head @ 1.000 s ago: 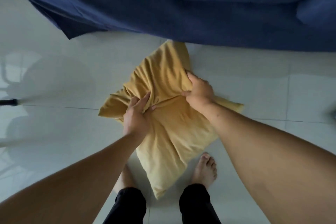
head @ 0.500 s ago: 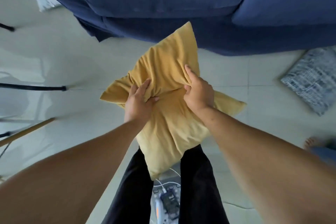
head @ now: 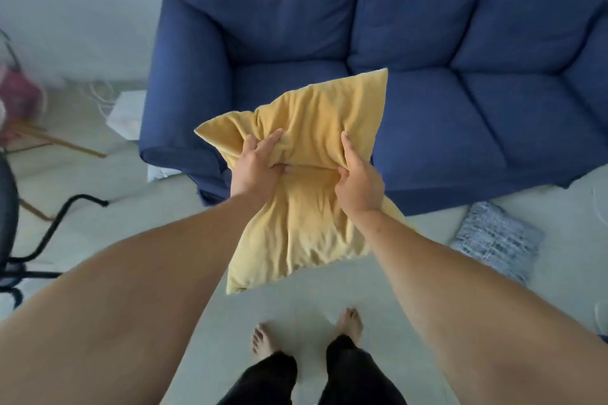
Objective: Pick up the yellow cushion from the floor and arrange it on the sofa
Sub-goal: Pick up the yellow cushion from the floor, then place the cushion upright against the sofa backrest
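Fingers (head: 269, 141) of both hands pinch bunched fabric of the soft yellow fabric cushion (head: 312, 207), left hand (head: 256, 168) and right hand (head: 358, 184) side by side, holding it off the pale tiled floor (head: 296, 306) before the dark blue fabric sofa (head: 427, 108).

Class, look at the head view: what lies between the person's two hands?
Only bunched yellow fabric. The left hand and right hand each grip the cushion, and a creased fold of it spans the gap between them, seen in the head view.
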Motion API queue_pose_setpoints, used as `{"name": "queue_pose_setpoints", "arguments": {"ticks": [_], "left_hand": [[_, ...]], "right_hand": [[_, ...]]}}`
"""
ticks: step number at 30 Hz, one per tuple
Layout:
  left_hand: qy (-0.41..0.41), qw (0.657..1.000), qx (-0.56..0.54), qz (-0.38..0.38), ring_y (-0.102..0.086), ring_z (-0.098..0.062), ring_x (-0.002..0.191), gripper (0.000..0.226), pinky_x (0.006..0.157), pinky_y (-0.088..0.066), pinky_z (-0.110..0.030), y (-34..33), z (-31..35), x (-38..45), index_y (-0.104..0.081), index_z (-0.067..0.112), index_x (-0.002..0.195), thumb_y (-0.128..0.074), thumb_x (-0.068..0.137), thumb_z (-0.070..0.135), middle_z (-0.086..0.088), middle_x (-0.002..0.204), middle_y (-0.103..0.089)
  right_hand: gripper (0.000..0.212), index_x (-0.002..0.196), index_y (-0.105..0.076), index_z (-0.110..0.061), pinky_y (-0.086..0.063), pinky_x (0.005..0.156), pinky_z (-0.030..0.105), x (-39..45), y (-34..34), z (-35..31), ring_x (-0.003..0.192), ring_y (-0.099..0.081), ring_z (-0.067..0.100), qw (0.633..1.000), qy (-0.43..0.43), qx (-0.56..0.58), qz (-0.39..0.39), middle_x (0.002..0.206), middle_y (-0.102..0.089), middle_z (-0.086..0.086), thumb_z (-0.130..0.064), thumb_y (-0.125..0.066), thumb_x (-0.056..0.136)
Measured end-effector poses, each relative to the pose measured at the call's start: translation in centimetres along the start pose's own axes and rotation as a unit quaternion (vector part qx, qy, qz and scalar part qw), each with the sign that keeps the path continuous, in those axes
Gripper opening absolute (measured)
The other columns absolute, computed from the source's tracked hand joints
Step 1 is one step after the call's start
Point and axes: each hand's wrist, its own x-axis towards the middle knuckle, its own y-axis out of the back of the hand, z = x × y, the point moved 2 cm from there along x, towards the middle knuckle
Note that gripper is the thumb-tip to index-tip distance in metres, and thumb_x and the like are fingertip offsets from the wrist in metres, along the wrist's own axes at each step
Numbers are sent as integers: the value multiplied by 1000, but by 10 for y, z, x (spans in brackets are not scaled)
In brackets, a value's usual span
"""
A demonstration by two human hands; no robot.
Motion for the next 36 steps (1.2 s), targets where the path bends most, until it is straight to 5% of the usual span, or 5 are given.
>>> {"name": "queue_pose_setpoints", "arguments": {"ticks": [16,20,28,32,36], "left_hand": [[-127,983,60,119,-52,-24,91,20,75,-55,-45,63,138,317,-68,15,102,-67,84,9,0,102,-44],[-134,982,58,122,-52,-24,93,30,87,-52,-40,38,115,421,-72,14,113,-69,84,7,2,100,-39],[-141,981,128,37,-50,-27,100,48,102,-47,-35,-54,-11,579,-58,15,140,-61,94,3,-7,107,-41],[-130,978,163,0,-53,-32,106,45,98,-48,-47,-85,-58,601,-61,20,138,-59,96,6,-11,115,-45],[-166,975,143,24,-53,-32,95,47,88,-52,-47,-79,-57,614,-62,20,137,-61,93,3,-14,106,-46]], "right_hand": [[57,150,-50,-18,-56,95,37,320,54,-83,111,-70,25,981,44,124,140,123,-73,6,8,-48,100],[61,155,-44,-26,-46,68,22,424,1,-64,85,-66,16,985,31,120,121,106,-73,-3,3,-49,101],[74,161,-19,-37,-52,64,29,568,-179,14,71,-61,14,993,-5,118,-4,106,-71,-1,3,-40,102],[74,161,-7,-41,-56,83,35,574,-227,37,103,-64,20,992,2,105,-68,139,-58,-3,-15,-39,100],[75,162,-6,-42,-50,63,24,574,-226,34,82,-60,12,995,-4,90,-34,149,-50,-15,-6,-39,105]]}}
